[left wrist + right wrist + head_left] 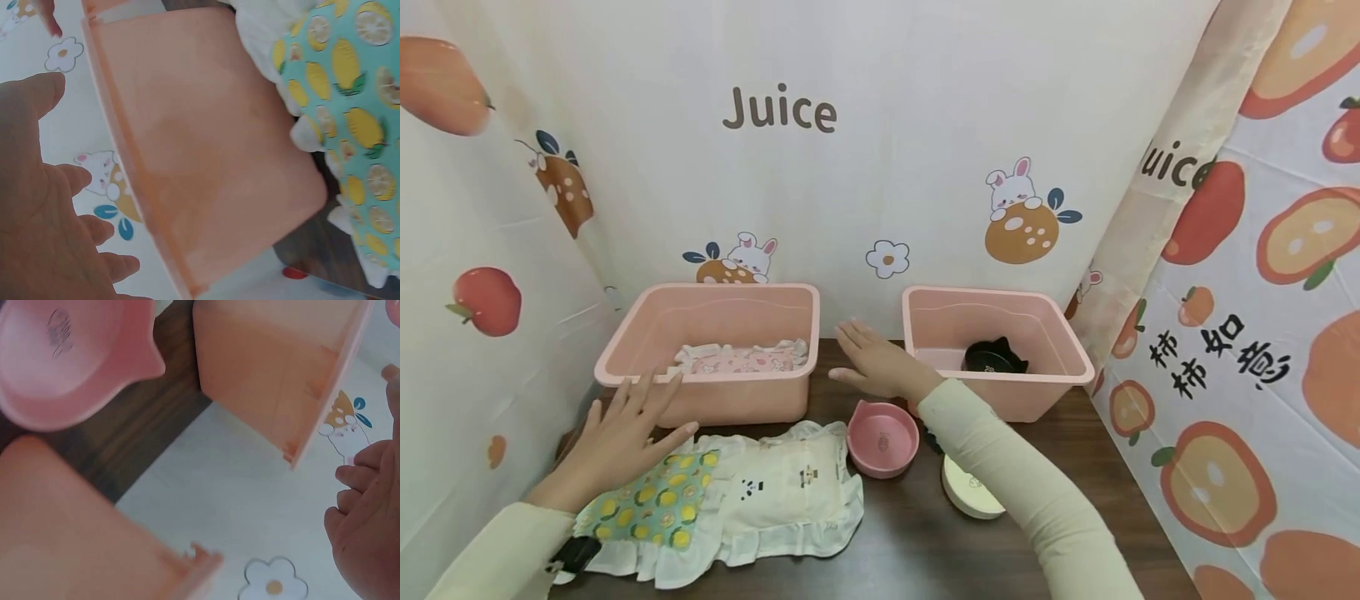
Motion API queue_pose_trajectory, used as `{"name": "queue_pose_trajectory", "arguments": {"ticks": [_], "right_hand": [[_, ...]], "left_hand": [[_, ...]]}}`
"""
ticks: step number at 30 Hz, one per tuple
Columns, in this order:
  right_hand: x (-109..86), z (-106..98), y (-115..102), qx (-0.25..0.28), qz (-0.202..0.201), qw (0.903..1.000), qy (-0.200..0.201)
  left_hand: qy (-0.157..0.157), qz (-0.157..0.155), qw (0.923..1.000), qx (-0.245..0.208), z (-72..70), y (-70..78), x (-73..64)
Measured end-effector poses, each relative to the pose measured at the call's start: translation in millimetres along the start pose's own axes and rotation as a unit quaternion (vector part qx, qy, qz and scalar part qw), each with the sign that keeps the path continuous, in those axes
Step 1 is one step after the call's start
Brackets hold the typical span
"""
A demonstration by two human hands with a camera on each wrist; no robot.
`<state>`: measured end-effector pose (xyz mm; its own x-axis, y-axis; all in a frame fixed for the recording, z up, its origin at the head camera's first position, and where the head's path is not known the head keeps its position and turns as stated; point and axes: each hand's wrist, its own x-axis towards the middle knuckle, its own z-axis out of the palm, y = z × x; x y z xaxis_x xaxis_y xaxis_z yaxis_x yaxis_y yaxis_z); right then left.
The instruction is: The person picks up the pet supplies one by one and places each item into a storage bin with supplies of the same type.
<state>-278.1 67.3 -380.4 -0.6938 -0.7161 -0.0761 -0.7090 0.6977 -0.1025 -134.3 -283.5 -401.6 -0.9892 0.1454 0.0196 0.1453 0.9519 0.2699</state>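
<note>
My left hand point(623, 435), fingers straight and spread, hovers near the front of the left pink bin point(730, 400) and holds nothing. Under it lies a ruffle-edged cloth with a lemon print point(651, 504), partly covered by the hand. A cream ruffled cloth with small animal faces point(786, 483) lies against it on the right. My right hand point(880, 362) reaches with extended fingers between the two bins, nothing in its grasp. Just below it sits a pink cat-eared bowl point(882, 442). A pale yellow bowl point(966, 490) is partly hidden by my right sleeve.
The right pink bin point(1030, 392) contains a black cat-eared bowl point(996, 357). Inside the left bin is a pink ruffled cloth point(741, 361). Everything stands on a dark wooden table point(917, 550), with printed curtains point(865, 167) closing in the back and both sides.
</note>
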Motion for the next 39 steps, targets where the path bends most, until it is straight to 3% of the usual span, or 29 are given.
{"name": "queue_pose_trajectory", "arguments": {"ticks": [11,17,30,39], "right_hand": [[27.7,19,-12,0.016,-0.003,0.9997,0.017],[40.2,30,-18,0.004,-0.002,0.9998,0.018],[53.3,37,-26,-0.028,0.006,0.9992,0.027],[57.4,36,-27,-0.034,0.000,0.9992,0.022]], "left_hand": [[-0.017,-0.045,0.9987,-0.018,17.2,-14.3,-26.4],[-0.024,-0.054,0.9978,-0.032,27.1,-23.5,-37.4],[-0.026,-0.083,0.9959,-0.027,45.7,-32.1,-44.8],[-0.028,-0.023,0.9985,-0.042,59.7,-42.6,-49.8]]}}
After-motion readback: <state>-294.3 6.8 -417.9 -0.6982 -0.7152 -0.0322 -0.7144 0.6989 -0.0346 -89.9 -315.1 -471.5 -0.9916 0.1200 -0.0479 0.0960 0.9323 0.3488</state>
